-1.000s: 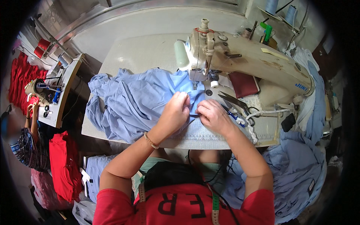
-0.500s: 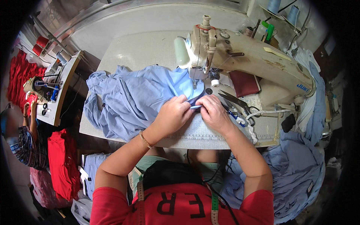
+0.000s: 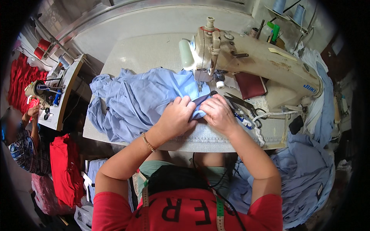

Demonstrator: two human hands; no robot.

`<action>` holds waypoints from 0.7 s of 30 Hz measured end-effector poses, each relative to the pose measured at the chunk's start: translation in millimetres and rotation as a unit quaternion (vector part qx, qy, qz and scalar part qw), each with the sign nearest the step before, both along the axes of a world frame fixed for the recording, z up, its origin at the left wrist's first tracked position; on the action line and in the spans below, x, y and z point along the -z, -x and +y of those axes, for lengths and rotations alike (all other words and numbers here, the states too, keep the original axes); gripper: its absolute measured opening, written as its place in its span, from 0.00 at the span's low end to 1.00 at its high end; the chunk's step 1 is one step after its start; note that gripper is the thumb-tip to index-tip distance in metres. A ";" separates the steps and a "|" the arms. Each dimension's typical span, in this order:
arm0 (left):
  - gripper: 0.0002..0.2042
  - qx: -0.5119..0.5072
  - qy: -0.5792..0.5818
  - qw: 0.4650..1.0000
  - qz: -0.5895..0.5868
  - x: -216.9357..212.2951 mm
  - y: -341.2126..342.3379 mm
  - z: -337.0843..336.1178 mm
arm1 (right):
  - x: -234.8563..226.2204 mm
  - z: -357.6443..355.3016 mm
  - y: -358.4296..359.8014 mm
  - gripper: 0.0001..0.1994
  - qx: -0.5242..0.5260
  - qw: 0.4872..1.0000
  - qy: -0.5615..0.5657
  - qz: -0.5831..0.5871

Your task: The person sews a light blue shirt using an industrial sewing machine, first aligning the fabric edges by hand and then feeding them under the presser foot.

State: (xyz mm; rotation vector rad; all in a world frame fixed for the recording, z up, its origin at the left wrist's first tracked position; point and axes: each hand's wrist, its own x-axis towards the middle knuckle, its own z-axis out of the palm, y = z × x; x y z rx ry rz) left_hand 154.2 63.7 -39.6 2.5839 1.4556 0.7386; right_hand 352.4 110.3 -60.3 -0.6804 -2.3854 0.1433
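A light blue garment lies bunched over the left and middle of the sewing table, its right end under the needle area of a cream sewing machine. Just in front of the needle, my left hand is closed on the garment's edge, fingers bent and pressed into the cloth. Close beside it, my right hand pinches the same edge, with a small fold of cloth showing between the two hands. To the right of my right hand lie dark scissors.
A braided white cord and a dark red pouch lie right of the needle. More blue cloth is heaped at the right. Leftward, a person in a patterned top works at another machine table, near red fabric.
Both hands remain at the cloth edge, and their fingers have shifted slightly. The folded edge between them has turned, so more of its blue surface shows.
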 end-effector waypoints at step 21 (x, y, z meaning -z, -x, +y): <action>0.17 -0.045 0.118 0.919 -0.373 9.1 -8.6 12.1 | -4.9 -10.4 -6.3 0.07 -0.036 0.999 0.038 -0.009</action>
